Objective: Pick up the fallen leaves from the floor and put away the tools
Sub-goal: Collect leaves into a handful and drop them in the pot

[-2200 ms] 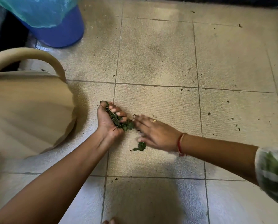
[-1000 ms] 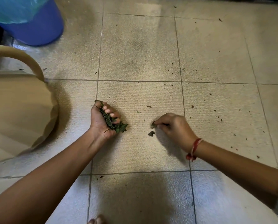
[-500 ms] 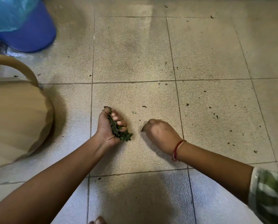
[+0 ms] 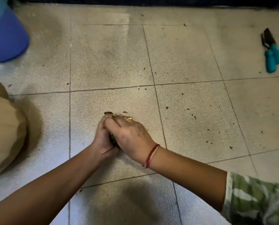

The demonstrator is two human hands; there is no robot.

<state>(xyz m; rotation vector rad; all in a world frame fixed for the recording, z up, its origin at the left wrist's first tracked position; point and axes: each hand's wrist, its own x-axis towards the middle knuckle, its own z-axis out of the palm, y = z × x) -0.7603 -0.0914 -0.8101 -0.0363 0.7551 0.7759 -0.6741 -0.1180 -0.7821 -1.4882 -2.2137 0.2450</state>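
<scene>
The leaf-gathering step is in hand. The left hand (image 4: 101, 138) is cupped palm-up low over the floor (image 4: 111, 62), its fingers curled around a dark wad of leaves (image 4: 113, 139). The right hand (image 4: 130, 133) lies across the top of it, covering most of the wad. Whether its fingers are pinching a last scrap into the pile or only pressing it down, I cannot tell, as the fingertips are hidden against the left hand.

One small leaf scrap (image 4: 108, 113) lies on the tile just beyond the fingertips, and fine crumbs (image 4: 194, 117) are scattered to the right. The paper bag (image 4: 4, 135) stands at the left edge with the blue bin (image 4: 5, 39) behind it.

The next move likely calls for keeping both hands clamped so nothing spills while the handful is carried to a container. The teal-handled shears (image 4: 272, 51), lying well apart at the far right, are not yet put away.
</scene>
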